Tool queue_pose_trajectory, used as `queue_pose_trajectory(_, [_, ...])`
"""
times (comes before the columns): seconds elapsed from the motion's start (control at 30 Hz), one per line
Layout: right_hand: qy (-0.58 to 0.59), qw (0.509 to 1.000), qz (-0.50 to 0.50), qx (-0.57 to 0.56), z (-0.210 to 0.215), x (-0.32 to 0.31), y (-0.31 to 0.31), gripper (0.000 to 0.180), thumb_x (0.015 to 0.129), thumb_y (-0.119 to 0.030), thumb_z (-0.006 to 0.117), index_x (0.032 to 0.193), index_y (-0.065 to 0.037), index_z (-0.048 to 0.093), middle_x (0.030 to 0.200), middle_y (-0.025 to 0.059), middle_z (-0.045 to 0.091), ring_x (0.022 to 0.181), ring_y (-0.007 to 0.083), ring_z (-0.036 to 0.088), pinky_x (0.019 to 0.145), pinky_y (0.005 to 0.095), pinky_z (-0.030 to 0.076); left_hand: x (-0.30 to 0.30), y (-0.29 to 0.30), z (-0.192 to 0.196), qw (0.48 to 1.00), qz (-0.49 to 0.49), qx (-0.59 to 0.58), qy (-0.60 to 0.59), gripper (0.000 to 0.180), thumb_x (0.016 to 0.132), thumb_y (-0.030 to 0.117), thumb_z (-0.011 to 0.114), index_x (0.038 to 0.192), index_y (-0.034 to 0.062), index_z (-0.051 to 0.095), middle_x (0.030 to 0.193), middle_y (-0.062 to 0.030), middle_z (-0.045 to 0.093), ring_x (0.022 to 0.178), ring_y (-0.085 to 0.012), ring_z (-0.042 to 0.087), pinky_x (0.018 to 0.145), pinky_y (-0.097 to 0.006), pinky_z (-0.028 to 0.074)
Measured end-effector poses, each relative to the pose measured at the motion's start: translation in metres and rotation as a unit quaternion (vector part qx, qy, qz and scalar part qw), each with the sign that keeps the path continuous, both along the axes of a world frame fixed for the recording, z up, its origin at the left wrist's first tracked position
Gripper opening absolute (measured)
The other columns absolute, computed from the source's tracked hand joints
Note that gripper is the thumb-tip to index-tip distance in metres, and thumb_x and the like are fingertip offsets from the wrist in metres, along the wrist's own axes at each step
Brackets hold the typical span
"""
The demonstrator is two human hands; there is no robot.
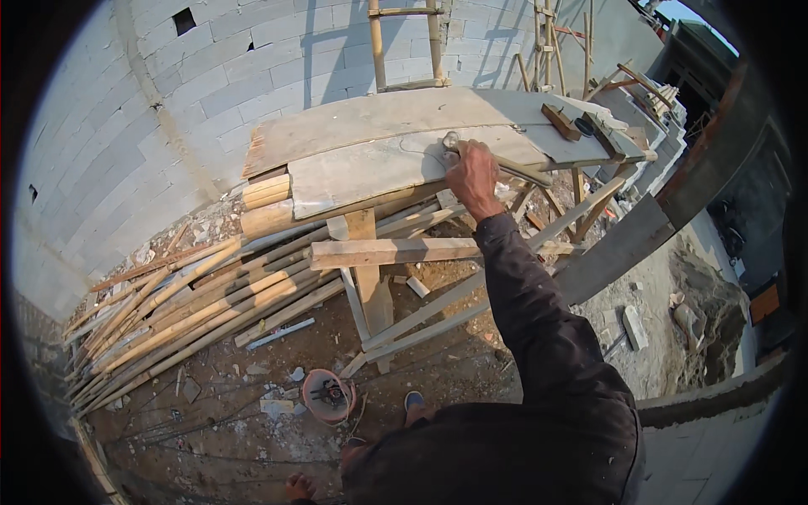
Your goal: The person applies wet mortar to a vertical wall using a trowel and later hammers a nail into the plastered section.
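My right hand [473, 175] is closed around a small round metal tool [452, 140] resting on the grey board [370, 172] near the middle of the bench [353, 122]. I see no left hand. Bamboo poles [194, 307] lie on the ground below the bench's left end.

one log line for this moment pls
right hand: gripping metal tool on plank | left hand: out of view | below: bamboo poles, bucket

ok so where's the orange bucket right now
In the head view the orange bucket sits low on the dirt ground, left of the person's feet, below the bamboo poles.
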State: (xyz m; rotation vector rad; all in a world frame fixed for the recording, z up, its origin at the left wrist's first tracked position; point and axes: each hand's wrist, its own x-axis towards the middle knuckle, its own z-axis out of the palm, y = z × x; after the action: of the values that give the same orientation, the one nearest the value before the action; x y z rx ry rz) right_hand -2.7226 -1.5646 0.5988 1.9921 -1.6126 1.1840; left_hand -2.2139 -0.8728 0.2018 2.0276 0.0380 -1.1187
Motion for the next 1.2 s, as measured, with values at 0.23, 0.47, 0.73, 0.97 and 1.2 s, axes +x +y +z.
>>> queue_pose_trajectory(0.23, [-0.385,0.844,0.333,0.165,0.038,0.080,0.188,0.019,0.096,-0.014,0.076,0.102,0.004,0.073,0.082,0.0031,0.064,0.075,0.0116,0.058,0.070,0.0271,0.046,-0.070,-0.191,0.120,0.948,-0.106,-0.299,0.012,0.046,0.088,0.010,0.078,0.132,0.0043,0.065,0.132,-0.0090,0.069,0.124,-0.0238,0.067,0.097,-0.038,0.057])
queue_pose_trajectory(0.47, [-0.397,0.618,0.421,0.532,-0.074,0.161,0.315,0.013,0.099,-0.008,0.071,0.104,0.003,0.076,0.089,-0.0004,0.070,0.080,0.0067,0.060,0.073,0.0259,0.048,-0.203,-0.246,0.146,0.851,-0.169,-0.451,0.209,0.086,0.082,-0.005,0.080,0.157,0.0076,0.041,0.157,-0.0085,0.049,0.144,-0.0236,0.049,0.111,-0.039,0.048])
queue_pose_trajectory(0.73, [-0.227,0.550,0.350,0.724,-0.181,0.222,0.362,0.014,0.097,-0.007,0.071,0.105,0.004,0.075,0.085,0.0042,0.071,0.076,0.0082,0.062,0.069,0.0297,0.052,-0.218,-0.189,0.079,0.805,0.047,-0.419,0.419,0.052,0.085,0.005,0.085,0.132,0.0096,0.063,0.129,-0.0025,0.069,0.122,-0.0168,0.065,0.104,-0.040,0.052])
queue_pose_trajectory(0.97, [-0.054,0.555,0.464,0.689,-0.267,0.290,0.375,0.016,0.096,-0.010,0.070,0.108,0.000,0.075,0.095,0.0121,0.077,0.090,0.0213,0.073,0.082,0.0350,0.055,-0.162,-0.159,0.015,0.752,0.191,-0.449,0.443,0.026,0.087,0.007,0.084,0.100,0.0160,0.063,0.152,-0.0105,0.053,0.126,-0.0217,0.064,0.108,-0.045,0.051])
queue_pose_trajectory(1.2, [0.143,0.595,0.366,0.701,-0.544,0.342,0.351,0.019,0.089,-0.012,0.070,0.106,-0.003,0.076,0.100,0.0219,0.075,0.094,0.0396,0.073,0.086,0.0456,0.056,-0.141,-0.107,-0.158,0.712,0.402,-0.429,0.385,0.024,0.086,-0.003,0.076,0.101,0.0136,0.068,0.157,-0.0172,0.050,0.143,-0.0429,0.049,0.114,-0.063,0.048])
